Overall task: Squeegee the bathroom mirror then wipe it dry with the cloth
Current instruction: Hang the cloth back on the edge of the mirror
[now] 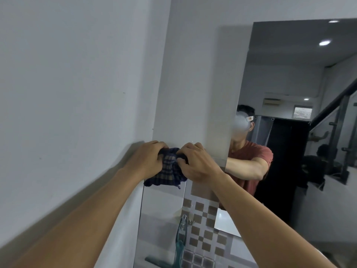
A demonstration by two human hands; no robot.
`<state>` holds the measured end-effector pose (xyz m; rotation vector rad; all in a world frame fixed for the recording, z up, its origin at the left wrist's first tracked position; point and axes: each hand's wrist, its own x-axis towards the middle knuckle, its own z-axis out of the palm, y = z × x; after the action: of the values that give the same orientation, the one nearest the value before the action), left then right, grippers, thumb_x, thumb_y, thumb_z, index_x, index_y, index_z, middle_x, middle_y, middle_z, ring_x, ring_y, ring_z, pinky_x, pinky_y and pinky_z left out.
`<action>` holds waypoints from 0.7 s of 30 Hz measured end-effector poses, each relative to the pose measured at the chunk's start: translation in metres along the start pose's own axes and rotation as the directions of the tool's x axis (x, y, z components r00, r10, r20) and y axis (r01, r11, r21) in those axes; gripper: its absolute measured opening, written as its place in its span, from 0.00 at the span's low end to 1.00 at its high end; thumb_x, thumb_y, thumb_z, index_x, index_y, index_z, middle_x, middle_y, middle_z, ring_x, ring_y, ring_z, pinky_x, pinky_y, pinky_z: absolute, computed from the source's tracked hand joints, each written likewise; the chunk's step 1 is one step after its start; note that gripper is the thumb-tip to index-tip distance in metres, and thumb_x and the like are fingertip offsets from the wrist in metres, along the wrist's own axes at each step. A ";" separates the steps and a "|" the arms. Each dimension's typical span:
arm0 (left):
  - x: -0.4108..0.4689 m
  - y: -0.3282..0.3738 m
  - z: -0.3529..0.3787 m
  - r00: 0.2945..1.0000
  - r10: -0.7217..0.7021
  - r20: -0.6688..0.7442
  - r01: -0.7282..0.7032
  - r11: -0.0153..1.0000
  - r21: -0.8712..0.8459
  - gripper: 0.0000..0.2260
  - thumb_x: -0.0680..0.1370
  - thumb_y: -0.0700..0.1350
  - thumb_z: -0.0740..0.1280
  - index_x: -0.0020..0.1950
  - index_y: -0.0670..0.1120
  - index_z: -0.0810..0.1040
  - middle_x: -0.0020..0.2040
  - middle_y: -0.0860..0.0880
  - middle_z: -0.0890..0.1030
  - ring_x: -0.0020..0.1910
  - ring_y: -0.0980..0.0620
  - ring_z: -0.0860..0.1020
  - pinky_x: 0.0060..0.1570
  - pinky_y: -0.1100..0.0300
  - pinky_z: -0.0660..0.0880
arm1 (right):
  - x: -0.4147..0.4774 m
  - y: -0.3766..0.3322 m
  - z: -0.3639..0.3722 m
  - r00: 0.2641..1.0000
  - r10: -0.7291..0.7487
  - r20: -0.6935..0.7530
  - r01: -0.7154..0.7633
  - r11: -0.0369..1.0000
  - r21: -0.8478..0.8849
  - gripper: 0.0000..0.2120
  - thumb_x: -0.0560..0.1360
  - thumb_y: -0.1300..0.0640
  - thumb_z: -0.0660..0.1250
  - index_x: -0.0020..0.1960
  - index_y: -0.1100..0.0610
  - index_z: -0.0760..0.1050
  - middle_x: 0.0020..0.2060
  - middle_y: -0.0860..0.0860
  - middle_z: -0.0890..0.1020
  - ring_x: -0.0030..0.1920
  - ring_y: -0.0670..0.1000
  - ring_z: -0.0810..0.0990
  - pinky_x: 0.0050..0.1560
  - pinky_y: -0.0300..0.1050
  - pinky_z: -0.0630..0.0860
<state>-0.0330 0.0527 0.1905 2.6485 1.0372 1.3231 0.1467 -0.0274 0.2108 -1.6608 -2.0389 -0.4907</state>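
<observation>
A dark blue and tan checked cloth (168,171) is bunched between both my hands, held up against the white wall at its corner. My left hand (147,157) grips its left side and my right hand (197,163) grips its right side. The mirror (289,74) covers the wall to the right; its left edge is just right of my right hand. It reflects a person in a red shirt. Low down, a green-handled squeegee (180,246) hangs on the wall by a hook, its blade near the bottom of the view.
A plain white wall (77,74) fills the left. Below the cloth is brown and white checkered tile (204,225) beside a narrow glossy panel (160,209). The mirror reflects a staircase railing, a dark doorway and ceiling lights.
</observation>
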 end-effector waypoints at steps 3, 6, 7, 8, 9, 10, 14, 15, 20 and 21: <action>-0.004 0.002 -0.003 1.000 0.003 0.010 -0.003 1.000 -0.013 0.15 0.79 0.43 0.65 0.66 0.50 0.79 0.60 0.52 0.82 0.56 0.50 0.80 0.57 0.55 0.77 | -0.005 0.001 -0.002 0.999 0.015 0.038 -0.018 0.996 0.083 0.20 0.80 0.43 0.60 0.68 0.52 0.72 0.57 0.51 0.80 0.60 0.53 0.72 0.57 0.50 0.73; -0.006 0.000 -0.002 1.000 0.001 0.017 -0.001 1.000 -0.010 0.14 0.79 0.47 0.68 0.64 0.52 0.81 0.59 0.53 0.83 0.54 0.51 0.80 0.53 0.55 0.78 | -0.007 0.001 -0.003 0.997 0.049 0.053 -0.056 0.990 0.133 0.21 0.78 0.41 0.63 0.67 0.50 0.73 0.54 0.50 0.80 0.56 0.51 0.73 0.53 0.49 0.74; -0.006 -0.001 -0.001 1.000 0.000 0.014 0.000 1.000 -0.009 0.14 0.79 0.47 0.68 0.64 0.52 0.81 0.59 0.53 0.83 0.54 0.51 0.80 0.53 0.56 0.78 | -0.007 0.001 -0.002 0.998 0.046 0.048 -0.052 0.991 0.123 0.19 0.78 0.42 0.64 0.64 0.50 0.75 0.52 0.49 0.81 0.54 0.51 0.73 0.50 0.48 0.73; -0.007 -0.001 0.000 1.000 -0.007 0.019 0.007 1.000 -0.011 0.14 0.78 0.46 0.68 0.64 0.53 0.81 0.59 0.53 0.83 0.55 0.51 0.80 0.54 0.56 0.78 | -0.007 0.001 0.000 0.998 0.043 0.042 -0.047 0.992 0.115 0.16 0.78 0.43 0.65 0.61 0.49 0.77 0.51 0.49 0.81 0.53 0.52 0.73 0.49 0.47 0.72; -0.007 -0.001 0.001 1.000 -0.013 0.017 0.014 1.000 -0.019 0.15 0.78 0.46 0.69 0.65 0.53 0.80 0.60 0.53 0.82 0.56 0.51 0.80 0.56 0.55 0.78 | -0.008 0.001 0.001 0.999 0.040 0.037 -0.044 0.992 0.115 0.13 0.78 0.44 0.66 0.59 0.49 0.78 0.50 0.49 0.82 0.52 0.53 0.74 0.48 0.48 0.73; -0.008 -0.001 0.002 0.999 -0.026 0.019 0.026 0.999 -0.027 0.15 0.78 0.46 0.69 0.65 0.53 0.80 0.60 0.53 0.82 0.57 0.50 0.80 0.57 0.55 0.77 | -0.009 0.000 0.001 0.998 0.042 0.037 -0.046 0.992 0.121 0.12 0.78 0.46 0.66 0.58 0.49 0.79 0.50 0.49 0.82 0.51 0.53 0.74 0.49 0.49 0.74; -0.012 0.000 0.005 0.999 -0.054 -0.008 0.053 0.997 -0.063 0.14 0.78 0.47 0.70 0.64 0.53 0.80 0.60 0.52 0.83 0.57 0.51 0.80 0.59 0.54 0.77 | -0.012 -0.003 0.000 0.997 0.063 0.036 -0.068 0.989 0.134 0.13 0.79 0.51 0.65 0.63 0.49 0.79 0.54 0.49 0.84 0.52 0.53 0.78 0.52 0.51 0.75; -0.012 -0.001 0.006 0.998 -0.057 -0.010 0.056 0.995 -0.078 0.14 0.78 0.47 0.70 0.64 0.53 0.80 0.60 0.53 0.83 0.57 0.51 0.81 0.59 0.54 0.77 | -0.012 -0.002 0.001 0.997 0.066 0.037 -0.071 0.987 0.141 0.12 0.80 0.52 0.65 0.62 0.49 0.79 0.53 0.49 0.85 0.51 0.53 0.79 0.51 0.50 0.76; -0.012 0.004 0.001 0.997 -0.070 0.019 0.071 0.997 -0.038 0.14 0.80 0.48 0.68 0.65 0.53 0.79 0.61 0.52 0.83 0.55 0.50 0.81 0.52 0.61 0.76 | -0.012 -0.007 0.001 0.987 0.135 0.089 -0.149 0.973 0.173 0.13 0.81 0.54 0.63 0.65 0.51 0.70 0.58 0.52 0.83 0.55 0.55 0.79 0.53 0.49 0.77; -0.013 0.005 0.001 0.998 -0.061 0.012 0.061 0.998 0.011 0.14 0.80 0.49 0.67 0.66 0.53 0.78 0.62 0.53 0.82 0.56 0.50 0.80 0.49 0.63 0.73 | -0.013 -0.008 0.001 0.985 0.139 0.100 -0.154 0.975 0.159 0.13 0.81 0.54 0.63 0.65 0.51 0.70 0.58 0.53 0.82 0.55 0.55 0.79 0.54 0.50 0.78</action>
<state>-0.0347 0.0416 0.1824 2.6063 1.1168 1.2912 0.1408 -0.0387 0.2027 -1.7414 -1.9407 -0.1944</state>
